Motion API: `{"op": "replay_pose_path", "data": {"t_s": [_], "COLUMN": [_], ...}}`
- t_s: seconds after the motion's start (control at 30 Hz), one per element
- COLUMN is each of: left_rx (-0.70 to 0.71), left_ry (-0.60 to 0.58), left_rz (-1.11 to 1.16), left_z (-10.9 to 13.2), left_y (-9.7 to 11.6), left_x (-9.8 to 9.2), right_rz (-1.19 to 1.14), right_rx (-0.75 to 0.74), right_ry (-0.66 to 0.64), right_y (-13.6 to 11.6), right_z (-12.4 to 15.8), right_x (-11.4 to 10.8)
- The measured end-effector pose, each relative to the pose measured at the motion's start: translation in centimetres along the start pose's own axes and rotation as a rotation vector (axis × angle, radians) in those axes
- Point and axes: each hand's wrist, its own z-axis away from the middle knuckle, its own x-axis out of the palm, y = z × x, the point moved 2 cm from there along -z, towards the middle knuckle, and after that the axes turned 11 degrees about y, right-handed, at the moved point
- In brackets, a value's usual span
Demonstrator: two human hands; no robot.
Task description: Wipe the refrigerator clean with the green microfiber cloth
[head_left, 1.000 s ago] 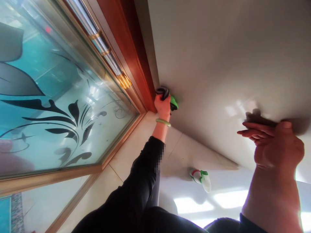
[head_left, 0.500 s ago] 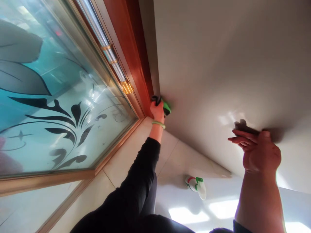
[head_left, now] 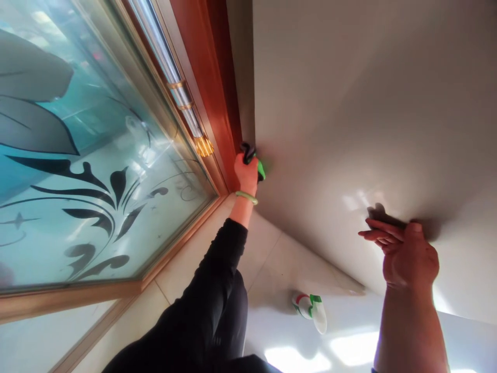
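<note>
By the grey wall (head_left: 341, 103), the largest part of the view is filled. To its left, a leaf-patterned glass door (head_left: 149, 243) is bordered by a red frame (head_left: 212, 72). On the floor (head_left: 266, 248), 1 spray bottle (head_left: 310, 306) is seen near the wall's foot. The right hand (head_left: 411, 254) is held wide by the wall; contact cannot be told. In the left hand (head_left: 246, 172), 1 black-and-green item (head_left: 261, 170) is gripped where frame and wall meet. Above that hand, 1 pale bangle (head_left: 246, 197) is worn.

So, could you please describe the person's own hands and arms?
The left hand wears no glove; a pale-green round bangle circles its wrist, and a wrinkled black fabric sleeve covers most of that arm. The right hand is also gloveless, its forearm largely bare.
</note>
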Motion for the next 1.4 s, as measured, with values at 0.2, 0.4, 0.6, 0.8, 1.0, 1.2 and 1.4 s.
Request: {"op": "replay_pose_path", "data": {"t_s": [0.2, 0.4, 0.6, 0.8, 1.0, 1.2, 1.4], "left_rx": [0.318, 0.170, 0.272, 0.556, 0.380, 0.414, 0.627], "left_ry": [-0.223, 0.004, -0.221, -0.356, -0.023, -0.179, -0.054], "left_rz": [0.110, -0.004, -0.058, 0.002, 0.110, 0.020, -0.144], "left_z": [3.4, 1.4, 5.8, 8.1, 1.6, 2.0, -2.7], "left_y": [2.1, -0.3, -0.8, 1.6, 3.5, 3.4, 4.7], "left_x": [1.3, 0.8, -0.1, 1.1, 1.8, 0.8, 1.9], "right_rz": [0.022, 0.034, -0.001, 0.016, 0.074, 0.043, 0.067], "right_rx": [-0.040, -0.025, 0.000, 0.031, 0.038, 0.035, 0.057], "right_ry": [0.015, -0.020, -0.031, -0.097, -0.150, -0.154, -0.191], "right_y": [0.1, 0.0, 0.2, 0.1, 0.2, 0.1, 0.3], "right_z": [0.1, 0.2, 0.2, -0.1, -0.2, 0.2, 0.4], "right_x": [-0.5, -0.1, 0.6, 0.2, -0.1, 0.2, 0.1]}}
